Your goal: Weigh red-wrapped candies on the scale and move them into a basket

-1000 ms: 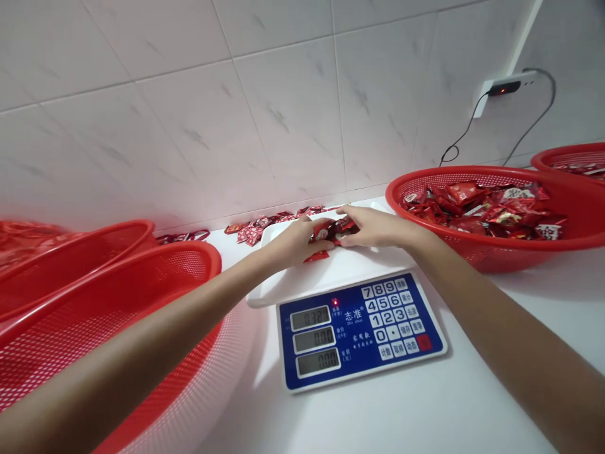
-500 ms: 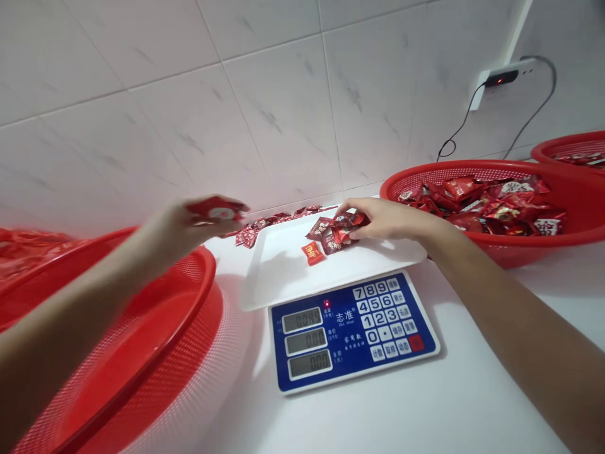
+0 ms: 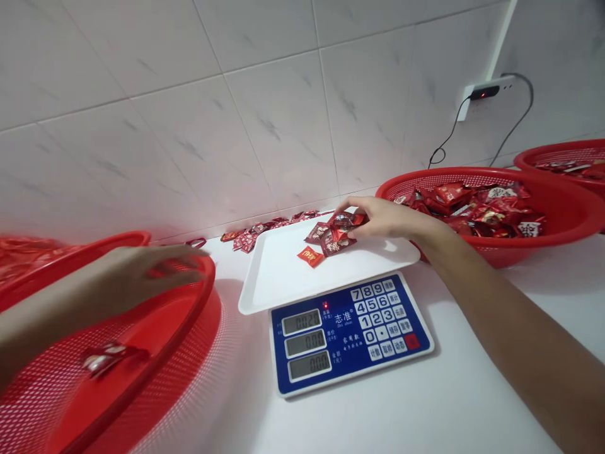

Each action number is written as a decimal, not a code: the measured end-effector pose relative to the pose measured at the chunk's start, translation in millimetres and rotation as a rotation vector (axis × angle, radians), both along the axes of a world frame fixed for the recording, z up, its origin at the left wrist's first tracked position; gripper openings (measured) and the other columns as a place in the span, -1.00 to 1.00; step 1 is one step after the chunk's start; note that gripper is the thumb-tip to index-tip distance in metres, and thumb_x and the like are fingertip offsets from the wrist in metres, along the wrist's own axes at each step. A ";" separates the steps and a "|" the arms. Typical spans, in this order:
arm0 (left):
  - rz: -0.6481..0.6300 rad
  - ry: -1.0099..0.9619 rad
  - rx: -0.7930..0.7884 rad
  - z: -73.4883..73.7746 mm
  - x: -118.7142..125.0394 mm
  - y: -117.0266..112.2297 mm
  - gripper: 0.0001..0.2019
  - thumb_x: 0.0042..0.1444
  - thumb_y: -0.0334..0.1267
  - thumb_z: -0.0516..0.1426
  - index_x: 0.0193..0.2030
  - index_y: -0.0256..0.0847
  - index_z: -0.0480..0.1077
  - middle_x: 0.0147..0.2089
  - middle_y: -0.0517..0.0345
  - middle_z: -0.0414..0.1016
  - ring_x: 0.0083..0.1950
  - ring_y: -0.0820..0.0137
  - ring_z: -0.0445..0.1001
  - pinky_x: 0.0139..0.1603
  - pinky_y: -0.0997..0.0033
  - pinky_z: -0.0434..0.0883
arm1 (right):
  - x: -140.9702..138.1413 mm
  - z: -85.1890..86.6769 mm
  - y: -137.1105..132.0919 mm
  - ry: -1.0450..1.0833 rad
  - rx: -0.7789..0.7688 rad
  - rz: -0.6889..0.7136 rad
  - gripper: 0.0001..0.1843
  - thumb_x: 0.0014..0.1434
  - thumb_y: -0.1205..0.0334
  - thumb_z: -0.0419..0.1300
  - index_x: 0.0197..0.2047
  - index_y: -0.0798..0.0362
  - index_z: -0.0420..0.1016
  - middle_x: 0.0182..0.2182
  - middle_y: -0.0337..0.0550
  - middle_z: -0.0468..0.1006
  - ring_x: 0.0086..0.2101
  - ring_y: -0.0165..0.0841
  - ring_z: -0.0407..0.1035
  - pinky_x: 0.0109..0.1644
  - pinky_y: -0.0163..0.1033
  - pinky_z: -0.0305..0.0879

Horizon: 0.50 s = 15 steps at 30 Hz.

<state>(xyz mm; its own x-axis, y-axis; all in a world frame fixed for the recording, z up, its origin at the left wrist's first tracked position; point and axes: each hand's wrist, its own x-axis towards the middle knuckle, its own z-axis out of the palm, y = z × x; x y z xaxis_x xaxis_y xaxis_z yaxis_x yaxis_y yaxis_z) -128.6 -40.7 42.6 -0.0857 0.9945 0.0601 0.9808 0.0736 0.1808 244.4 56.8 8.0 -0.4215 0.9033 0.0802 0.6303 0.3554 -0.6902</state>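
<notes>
- Free: counter point(image 3: 368, 419) in frt of scale point(image 3: 347, 340), L part of tray point(image 3: 269, 284)
- Mid-tray: packs point(image 3: 333, 244) + R hand point(image 3: 382, 217) in way
- Frt L basket point(image 3: 208, 280) blocks low pass
- R basket point(image 3: 567, 211) blocks R side

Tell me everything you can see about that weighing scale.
The scale has a shallow white tray, plastic-looking, with a raised rim, above a blue front panel edged in white. The panel carries three grey displays at left, a lit red light, and mostly pale keys at right, with one red key. It stands on the white table. Wrapped packets lie on the tray, the right hand around some of them.
</notes>
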 end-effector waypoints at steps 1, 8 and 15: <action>-0.048 -0.057 -0.046 4.5 22.3 11.8 -0.26 -0.08 0.34 0.13 0.14 -0.09 0.53 -0.02 0.00 0.70 -0.03 -0.01 0.65 0.02 0.06 0.55 | 1.1 0.4 -0.1 0.011 0.004 0.008 -0.38 0.01 0.28 0.38 0.19 0.00 0.54 -0.06 -0.09 0.65 -0.08 -0.18 0.50 -0.07 -0.20 0.35; -0.708 -0.302 -0.050 -47.7 152.8 89.3 -0.05 -0.05 0.36 0.29 0.37 -0.19 0.29 0.43 -0.31 0.31 0.47 -0.21 0.24 0.30 -0.02 0.41 | 0.6 0.4 -1.3 0.058 0.062 -0.001 -0.45 0.12 0.39 0.29 0.20 0.06 0.47 -0.08 -0.07 0.66 -0.09 -0.25 0.53 -0.02 -0.24 0.38; -0.632 -0.366 0.071 -76.4 174.9 93.4 -0.54 0.40 0.14 -0.02 0.08 -0.22 0.39 0.06 -0.14 0.54 0.05 0.12 0.50 0.11 0.07 0.45 | -11.8 -4.4 -1.8 -0.081 -0.013 0.060 -0.65 0.18 0.34 0.27 0.05 0.12 0.59 -0.06 0.03 0.67 -0.04 -0.12 0.53 -0.03 -0.17 0.39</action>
